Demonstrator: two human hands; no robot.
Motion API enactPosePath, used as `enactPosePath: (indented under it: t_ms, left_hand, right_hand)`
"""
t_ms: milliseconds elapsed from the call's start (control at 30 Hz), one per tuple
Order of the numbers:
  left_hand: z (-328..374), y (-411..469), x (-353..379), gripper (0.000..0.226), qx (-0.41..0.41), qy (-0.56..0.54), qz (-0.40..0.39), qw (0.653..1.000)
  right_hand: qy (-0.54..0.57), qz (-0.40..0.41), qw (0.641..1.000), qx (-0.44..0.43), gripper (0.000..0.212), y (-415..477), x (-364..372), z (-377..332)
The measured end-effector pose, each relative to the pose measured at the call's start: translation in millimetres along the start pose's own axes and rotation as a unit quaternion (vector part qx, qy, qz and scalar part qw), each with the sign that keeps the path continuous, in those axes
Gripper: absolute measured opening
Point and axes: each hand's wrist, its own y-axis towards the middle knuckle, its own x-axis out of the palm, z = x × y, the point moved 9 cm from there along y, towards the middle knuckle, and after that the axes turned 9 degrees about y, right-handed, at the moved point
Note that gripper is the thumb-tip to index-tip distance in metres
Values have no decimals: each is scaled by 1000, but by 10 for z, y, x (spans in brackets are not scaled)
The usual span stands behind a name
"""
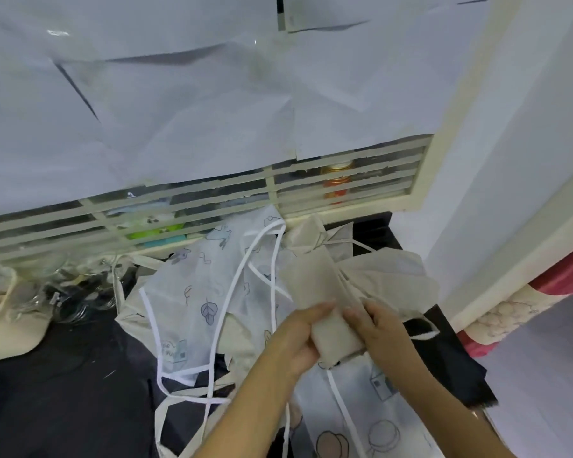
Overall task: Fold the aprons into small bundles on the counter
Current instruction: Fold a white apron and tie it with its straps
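Note:
A beige apron (315,279) lies folded into a long strip over the pile, and its near end is rolled into a small bundle (336,338). My left hand (298,335) grips the bundle from the left, thumb on top. My right hand (377,325) holds it from the right with fingers curled over the roll. Under them a white translucent apron (205,292) with leaf prints and white straps is spread on the dark counter (63,375). More beige apron cloth (397,279) spreads out to the right.
A louvred window frame (212,200) runs along the back of the counter, with paper sheets above it. A beige bag (4,319) and clear plastic clutter (67,292) sit at the left. A white wall (526,160) and red patterned cloth (510,312) stand at the right.

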Motion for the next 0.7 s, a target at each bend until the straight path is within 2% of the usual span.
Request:
enactPosePath:
  t_ms: [33,67,133,167,200,267,300,333,367,467,567,633,700]
  left_hand:
    - [-10,-23,-65,22,-2,8,19,1000]
    - [11,-38,-138,25,-3,11,34,999]
    - [92,-52,-270,28,-13,22,59,998]
    - [152,-83,-338,30,-18,34,61,997]
    - [205,-121,-377,31,-27,47,52,997]
    - [288,-204,-384,28,-44,77,15,996]
    - [331,-256,-380,28,-50,89,0,995]
    - [356,-300,-379,31,-58,94,-10,994]
    - [377,-328,-402,34,-66,96,-11,993]
    - [405,-420,-387,32,-88,98,-27,991]
    - [421,-485,-330,41,-104,89,-63,989]
    - [447,-533,-269,29,-104,84,-89,987]
    - [481,-585,-240,20,-99,88,-97,986]
  right_hand:
    - [-12,14,1000,-13,13,-43,58,-49]
    - [-33,43,998,-27,19,-92,76,-117]
    - [-103,73,985,-116,44,-162,43,-302]
    - [-162,34,968,-190,53,-216,135,-468]
    - [-237,-50,938,-248,62,-277,314,-571]
    - [-387,-218,841,-308,83,-380,665,-492]
    - [-438,-255,796,-330,85,-405,764,-447]
    - [-465,-254,767,-362,82,-421,810,-466]
    - [-469,-233,755,-395,75,-436,837,-536]
    - [-422,-168,766,-455,55,-489,867,-748]
    - [-406,-121,756,-498,52,-545,927,-794]
    - [-404,-109,741,-525,52,-578,949,-813]
    - [-372,-96,747,-542,46,-581,917,-936]
